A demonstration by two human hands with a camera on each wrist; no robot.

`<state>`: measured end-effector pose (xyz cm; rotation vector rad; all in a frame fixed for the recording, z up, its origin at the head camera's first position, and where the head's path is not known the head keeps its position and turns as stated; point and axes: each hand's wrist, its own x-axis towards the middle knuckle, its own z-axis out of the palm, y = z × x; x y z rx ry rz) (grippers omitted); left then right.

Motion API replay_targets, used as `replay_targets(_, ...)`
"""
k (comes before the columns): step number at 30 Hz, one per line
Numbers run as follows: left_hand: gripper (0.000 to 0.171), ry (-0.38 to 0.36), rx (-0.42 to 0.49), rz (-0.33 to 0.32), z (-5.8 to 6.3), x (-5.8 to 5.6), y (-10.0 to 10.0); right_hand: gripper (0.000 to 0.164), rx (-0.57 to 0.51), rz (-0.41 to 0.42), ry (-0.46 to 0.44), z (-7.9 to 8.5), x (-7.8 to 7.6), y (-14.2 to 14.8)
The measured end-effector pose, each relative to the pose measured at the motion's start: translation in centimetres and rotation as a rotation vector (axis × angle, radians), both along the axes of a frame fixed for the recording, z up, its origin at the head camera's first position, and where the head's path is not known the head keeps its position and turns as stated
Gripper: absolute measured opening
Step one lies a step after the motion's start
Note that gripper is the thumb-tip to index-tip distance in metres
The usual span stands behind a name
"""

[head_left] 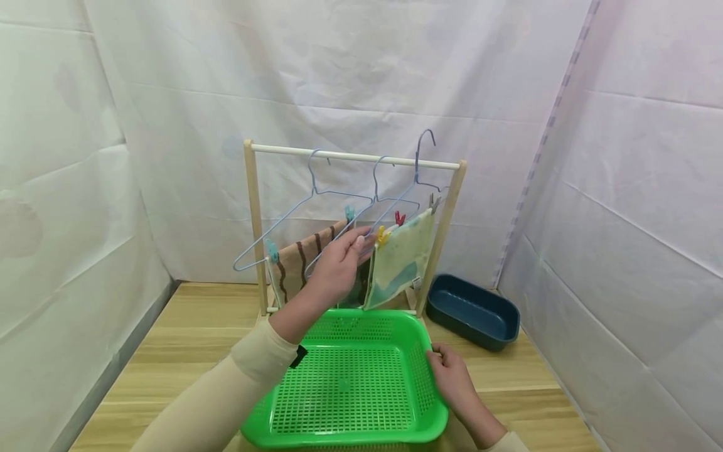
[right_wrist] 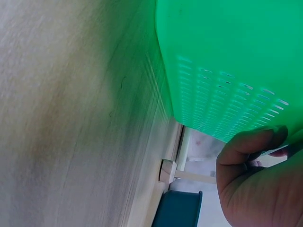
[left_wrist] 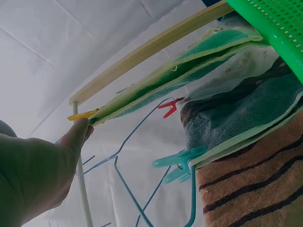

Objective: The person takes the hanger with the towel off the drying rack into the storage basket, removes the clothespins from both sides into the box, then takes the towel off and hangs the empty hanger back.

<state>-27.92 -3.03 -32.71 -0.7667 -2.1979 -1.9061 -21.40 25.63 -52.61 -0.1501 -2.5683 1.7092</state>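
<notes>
My left hand [head_left: 337, 267] reaches up to the rack and grips the lower left end of a blue wire hanger [head_left: 417, 171], beside a yellow clothespin [head_left: 382, 236]. A pale green towel [head_left: 398, 260] hangs from that hanger, also pinned by a grey clothespin [head_left: 433, 203]. This hanger's hook stands above the rail, not around it. Behind my left hand a brown striped towel [head_left: 294, 260] hangs with turquoise clothespins [left_wrist: 180, 161]. In the left wrist view a dark towel [left_wrist: 227, 116] shows near a red clothespin [left_wrist: 170, 108]. My right hand [head_left: 452, 380] grips the right rim of a green basket [head_left: 361, 437].
A wooden rack [head_left: 252, 201] with a white rail stands at the table's back. Two other blue hangers hang on it. The basket stands just in front. A dark blue tub [head_left: 474, 311] sits to the right. White cloth walls [head_left: 339, 75] enclose the table [head_left: 169, 351].
</notes>
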Motion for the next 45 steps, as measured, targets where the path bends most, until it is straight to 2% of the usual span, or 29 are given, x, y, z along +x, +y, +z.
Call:
replay_targets(8,0.046,-0.016,0.031,0.001,0.2,0.8,-1.7,0.04,0.016,-0.007,-0.014,0.1,0.0,0.1)
replay_targets(16,0.046,0.012,0.045,-0.017,0.4,1.6,-3.6,0.038,0.001,0.001,-0.012,0.0,0.0,0.0)
replay_targets(22,0.047,0.017,0.086,-0.069,0.3,1.8,-5.0,0.039,0.007,-0.001,-0.017,0.0,-0.1,0.1)
replay_targets(28,0.047,0.002,0.101,-0.095,0.1,1.9,-6.5,0.04,0.008,0.006,-0.015,-0.1,-0.1,0.1)
replay_targets(36,0.048,-0.053,0.086,-0.141,0.8,2.3,-9.0,0.039,-0.016,0.008,-0.015,-0.4,-0.1,0.1)
replay_targets(42,0.047,-0.004,0.056,-0.17,0.9,2.5,-11.0,0.039,-0.014,0.01,-0.009,-0.3,-0.1,0.0)
replay_targets(45,0.048,-0.004,0.038,-0.193,0.8,2.7,-11.9,0.039,-0.011,0.01,-0.007,-0.2,-0.1,0.0)
